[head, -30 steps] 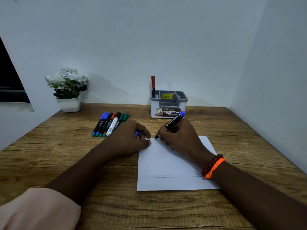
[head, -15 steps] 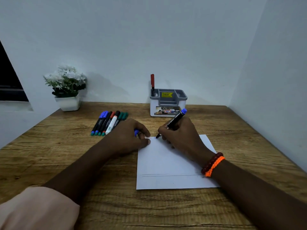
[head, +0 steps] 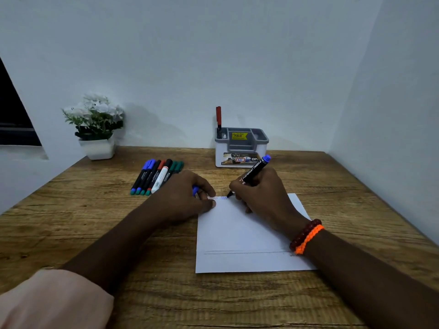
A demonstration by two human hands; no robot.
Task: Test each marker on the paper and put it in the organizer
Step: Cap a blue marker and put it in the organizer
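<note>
Wooden desk (head: 71, 233). Right hand (head: 261, 195) pinches marker (head: 254, 172), tip on paper (head: 237, 233) at 12 o'clock edge. Left hand (head: 185, 195), fingers curled round blue cap (head: 195, 189), presses paper's 10 o'clock corner.

hidden: blue cap (head: 195, 189) mostly inside left hand (head: 184, 198) | organizer label (head: 240, 159) unreadable

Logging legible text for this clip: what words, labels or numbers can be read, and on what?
"PERMANENT MARKER": barrel of the marker in the right hand.
"42", "OP": front label of the organizer.
"49.00": its yellow sticker; other lines blurred.
Paper print: unreadable.
</note>
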